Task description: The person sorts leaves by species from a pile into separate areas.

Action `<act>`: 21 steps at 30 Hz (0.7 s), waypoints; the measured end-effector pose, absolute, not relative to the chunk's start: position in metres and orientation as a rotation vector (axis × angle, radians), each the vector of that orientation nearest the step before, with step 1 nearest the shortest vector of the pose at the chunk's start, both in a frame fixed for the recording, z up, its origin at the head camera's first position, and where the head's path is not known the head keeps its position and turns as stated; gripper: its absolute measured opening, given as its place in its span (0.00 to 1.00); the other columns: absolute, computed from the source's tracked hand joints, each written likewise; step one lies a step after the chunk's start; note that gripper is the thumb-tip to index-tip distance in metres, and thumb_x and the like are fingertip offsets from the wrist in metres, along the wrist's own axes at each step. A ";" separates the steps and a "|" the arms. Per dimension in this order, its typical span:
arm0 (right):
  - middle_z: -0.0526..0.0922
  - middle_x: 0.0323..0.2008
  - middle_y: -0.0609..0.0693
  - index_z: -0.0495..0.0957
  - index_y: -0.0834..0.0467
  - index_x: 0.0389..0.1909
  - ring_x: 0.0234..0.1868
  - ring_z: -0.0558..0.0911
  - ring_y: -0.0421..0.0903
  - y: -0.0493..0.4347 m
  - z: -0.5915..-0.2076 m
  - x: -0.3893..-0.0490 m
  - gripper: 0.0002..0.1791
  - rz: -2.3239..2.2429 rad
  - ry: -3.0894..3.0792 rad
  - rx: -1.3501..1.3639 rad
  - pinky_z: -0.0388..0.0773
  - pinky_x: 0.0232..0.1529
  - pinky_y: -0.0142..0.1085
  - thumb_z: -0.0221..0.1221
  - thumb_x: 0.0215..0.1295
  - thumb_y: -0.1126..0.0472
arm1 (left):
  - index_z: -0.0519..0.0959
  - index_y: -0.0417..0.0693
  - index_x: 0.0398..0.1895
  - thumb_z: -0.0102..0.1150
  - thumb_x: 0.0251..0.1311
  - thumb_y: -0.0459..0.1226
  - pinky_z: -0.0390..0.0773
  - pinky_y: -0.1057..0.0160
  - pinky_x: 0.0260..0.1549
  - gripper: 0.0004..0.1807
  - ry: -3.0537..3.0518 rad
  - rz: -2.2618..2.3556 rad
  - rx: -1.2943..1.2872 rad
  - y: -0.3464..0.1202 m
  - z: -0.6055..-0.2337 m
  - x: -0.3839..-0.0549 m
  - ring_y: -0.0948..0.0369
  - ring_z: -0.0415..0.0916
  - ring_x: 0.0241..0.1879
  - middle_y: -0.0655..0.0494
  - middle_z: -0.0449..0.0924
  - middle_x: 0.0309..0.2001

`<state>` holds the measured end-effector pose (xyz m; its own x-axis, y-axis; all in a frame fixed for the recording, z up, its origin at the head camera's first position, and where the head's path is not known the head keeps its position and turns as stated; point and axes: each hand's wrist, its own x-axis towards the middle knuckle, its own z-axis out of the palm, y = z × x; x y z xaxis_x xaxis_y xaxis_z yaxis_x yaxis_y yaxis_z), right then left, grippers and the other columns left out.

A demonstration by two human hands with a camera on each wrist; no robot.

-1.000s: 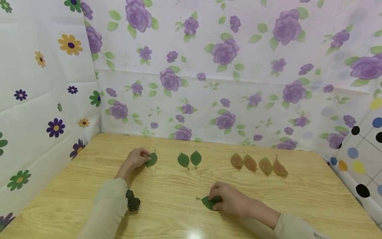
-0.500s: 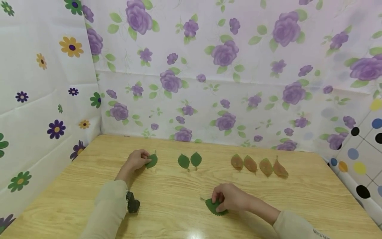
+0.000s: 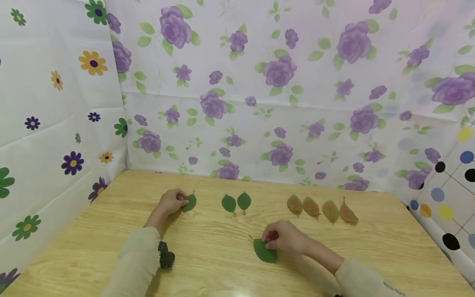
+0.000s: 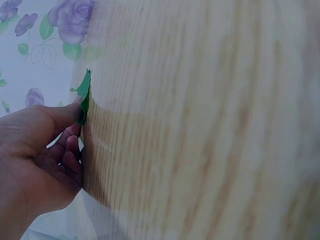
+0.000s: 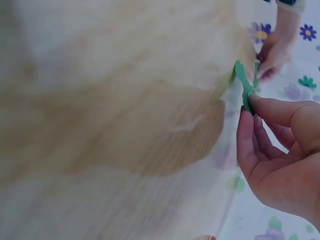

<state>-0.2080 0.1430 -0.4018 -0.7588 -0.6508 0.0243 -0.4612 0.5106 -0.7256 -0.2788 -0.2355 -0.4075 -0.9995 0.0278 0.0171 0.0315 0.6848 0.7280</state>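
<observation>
At the table's back left, my left hand holds the edge of a green leaf, its stem pointing away. In the left wrist view the thumb lies on that leaf with curled fingers below. Nearer the front, my right hand pinches a second green leaf between thumb and fingers. That leaf's stem points up and left; the right wrist view shows the leaf edge-on. Two green leaves lie side by side between the hands, farther back. Right of them lies a row of several reddish-brown leaves.
The wooden table meets a purple-flowered cloth at its back edge. Another flowered cloth hangs on the left, and a dotted one on the right. A black heart-shaped object is at the left cuff.
The leaf in my right hand has turned, more of its face now showing, and shifted slightly right. My left hand has stayed on its leaf. The view has tilted up slightly.
</observation>
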 end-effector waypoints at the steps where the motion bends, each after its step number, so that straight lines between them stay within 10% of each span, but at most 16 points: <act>1: 0.79 0.28 0.44 0.81 0.59 0.32 0.30 0.75 0.40 0.142 -0.402 -0.211 0.06 -1.107 2.504 -0.935 0.76 0.32 0.31 0.65 0.57 0.72 | 0.74 0.28 0.41 0.59 0.62 0.29 0.75 0.56 0.38 0.10 -2.880 -1.235 -0.055 -0.235 -0.407 -0.278 0.51 0.72 0.38 0.44 0.74 0.34; 21: 0.81 0.43 0.60 0.77 0.70 0.54 0.39 0.83 0.54 0.105 -0.392 -0.274 0.17 -1.627 2.400 -0.484 0.83 0.40 0.44 0.59 0.65 0.70 | 0.72 0.31 0.42 0.58 0.63 0.28 0.72 0.60 0.35 0.09 -2.925 -1.207 -0.118 -0.234 -0.409 -0.280 0.54 0.68 0.34 0.49 0.69 0.32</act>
<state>-0.2735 0.1046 -0.3915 -0.9261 -0.3769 0.0171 -0.1554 0.3398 -0.9276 -0.2802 -0.2339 -0.4090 -0.9969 0.0783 0.0051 0.0591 0.7067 0.7051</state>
